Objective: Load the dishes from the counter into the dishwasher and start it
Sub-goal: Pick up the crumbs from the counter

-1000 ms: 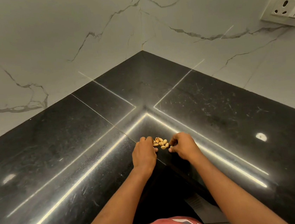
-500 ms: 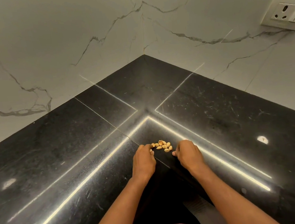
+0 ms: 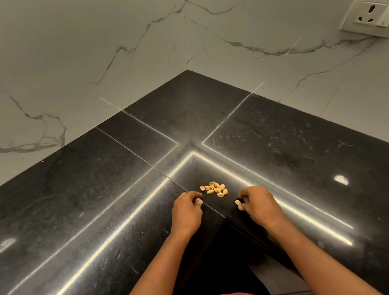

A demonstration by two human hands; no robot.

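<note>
Loose nuts (image 3: 214, 190) lie in a small heap on the glossy black counter (image 3: 99, 218) by its inner corner, at 12 o'clock from the hands, the heap's long axis running 9 to 3. The right hand (image 3: 259, 204) pinches one nut (image 3: 237, 202) at its fingertips. The left hand (image 3: 187, 211) is curled, its hold unclear. Veined marble walls (image 3: 80, 51) meet at 12, with a socket (image 3: 372, 14) at 2.

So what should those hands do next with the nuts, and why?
Probably the left hand should reach forward into the pistachio pile: the right hand pinches one pistachio, and the pile lies loose on the black counter just beyond both hands.
</note>
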